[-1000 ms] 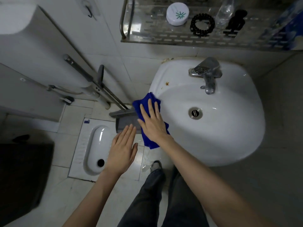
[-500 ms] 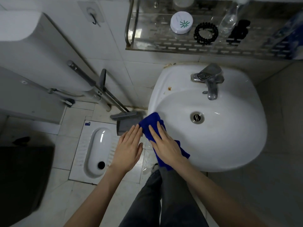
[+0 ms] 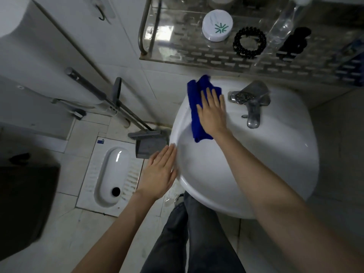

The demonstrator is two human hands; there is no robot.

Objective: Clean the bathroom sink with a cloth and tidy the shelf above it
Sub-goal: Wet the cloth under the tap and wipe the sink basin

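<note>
The blue cloth is being pressed flat onto the back ledge of the sink, at the centre of the frame just left of the faucet. The right hand is lying on it palm down, fingers straight and close together, nothing pinched. The left hand, fingers likewise straight, is being laid against the basin's left rim and is holding nothing. The cloth is being judged soft, light and limp, folded in plush layers, and is best taken under a flat palm or gathered at a fold. The glazed white ceramic is appearing smooth and likely slippery, the chromed faucet hard. Across the top of the frame the perforated metal shelf is carrying small, light items: a round white tin, a coiled black hair tie, a clear bottle and a black clip.
</note>
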